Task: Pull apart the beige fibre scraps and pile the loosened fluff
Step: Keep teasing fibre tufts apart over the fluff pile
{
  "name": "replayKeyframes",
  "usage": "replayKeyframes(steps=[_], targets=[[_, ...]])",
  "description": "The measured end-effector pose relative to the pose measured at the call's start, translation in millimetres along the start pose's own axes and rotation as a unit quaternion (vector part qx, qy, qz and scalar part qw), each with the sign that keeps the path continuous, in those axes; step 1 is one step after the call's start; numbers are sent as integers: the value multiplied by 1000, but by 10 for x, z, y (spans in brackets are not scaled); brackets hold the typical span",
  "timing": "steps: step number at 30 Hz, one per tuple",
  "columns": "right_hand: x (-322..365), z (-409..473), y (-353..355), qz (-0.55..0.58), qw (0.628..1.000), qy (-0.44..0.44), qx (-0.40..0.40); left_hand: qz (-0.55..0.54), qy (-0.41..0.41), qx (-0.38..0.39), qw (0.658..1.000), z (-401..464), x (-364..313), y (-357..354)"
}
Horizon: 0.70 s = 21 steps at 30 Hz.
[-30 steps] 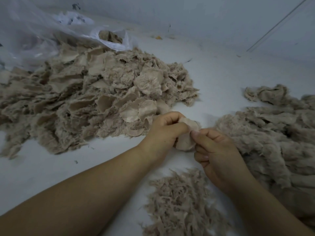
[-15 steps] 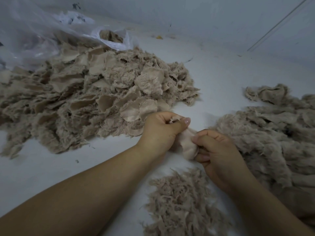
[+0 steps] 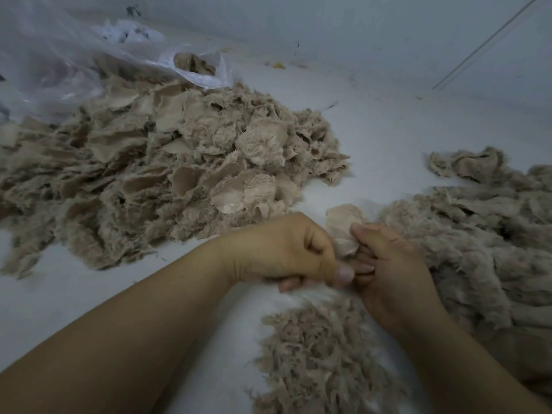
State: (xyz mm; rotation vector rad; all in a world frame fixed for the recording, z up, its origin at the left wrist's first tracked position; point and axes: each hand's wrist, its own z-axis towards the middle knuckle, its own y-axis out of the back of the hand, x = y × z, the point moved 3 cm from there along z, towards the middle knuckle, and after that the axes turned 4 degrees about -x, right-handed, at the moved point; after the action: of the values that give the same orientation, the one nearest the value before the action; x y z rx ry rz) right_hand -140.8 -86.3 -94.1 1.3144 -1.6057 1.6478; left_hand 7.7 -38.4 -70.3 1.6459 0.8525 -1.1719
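Observation:
A small beige fibre scrap (image 3: 343, 228) stands up between my two hands at the centre of the white surface. My right hand (image 3: 394, 270) pinches the scrap with thumb and fingers. My left hand (image 3: 286, 252) is curled tight against it, thumb forward, gripping the scrap's lower fluffy edge, which its fingers hide. Straight below the hands lies a low pile of loosened fluff (image 3: 322, 360). A big heap of beige scraps (image 3: 167, 174) spreads across the left.
Another mass of beige fibre pieces (image 3: 478, 234) covers the right side. A clear plastic bag (image 3: 74, 61) holding more scraps lies at the back left. A pale wall (image 3: 358, 31) rises behind the white surface (image 3: 388, 138).
Both hands have dropped toward me. My left thumb has slid down the scrap to its lower edge, and the scrap's upper flap now shows above my right fingers.

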Motion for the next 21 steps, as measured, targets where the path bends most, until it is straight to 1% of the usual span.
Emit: replayKeyframes(steps=[1,2,3,4,7,8,9,10,11,12,13,14,15,16,17,18,20,21], targets=[[5,-6,-9,4,1000,-2,10,-25,-1,-100,995,35,3,21],[8,-9,-16,6,1000,-6,21,-56,-11,-194,979,62,14,39],[8,-9,-15,3,999,-11,30,-81,-21,-260,962,83,27,50],[6,-12,-15,-6,999,-15,37,-99,-25,-293,951,97,38,36],[-5,-16,-22,-28,999,-21,35,-107,-72,-305,944,120,31,-38],[-11,-8,-13,-21,999,-23,23,-83,-96,-324,937,116,15,-18],[-12,1,1,-9,1000,-25,7,-27,-114,-358,926,107,4,28],[-10,12,15,3,1000,-27,-7,64,-120,-394,909,94,-8,95],[-7,22,24,13,999,-30,-18,188,-111,-415,884,85,-15,166],[-8,26,32,20,999,-32,-24,328,-79,-405,850,81,-10,223],[-13,29,39,26,999,-34,-29,447,-26,-379,810,79,21,273],[-17,31,46,30,998,-35,-34,525,26,-365,769,61,50,314],[-19,31,53,33,998,-34,-40,564,60,-363,739,33,50,322],[-20,31,56,37,998,-33,-47,572,63,-366,731,16,28,300],[-17,27,56,42,997,-33,-55,573,49,-370,730,13,-13,270],[-12,24,54,49,996,-33,-62,574,26,-371,730,22,-49,234],[-5,17,60,70,994,-34,-78,583,-54,-379,716,39,-133,150],[-1,11,68,83,992,-35,-86,586,-81,-378,712,51,-166,87]])
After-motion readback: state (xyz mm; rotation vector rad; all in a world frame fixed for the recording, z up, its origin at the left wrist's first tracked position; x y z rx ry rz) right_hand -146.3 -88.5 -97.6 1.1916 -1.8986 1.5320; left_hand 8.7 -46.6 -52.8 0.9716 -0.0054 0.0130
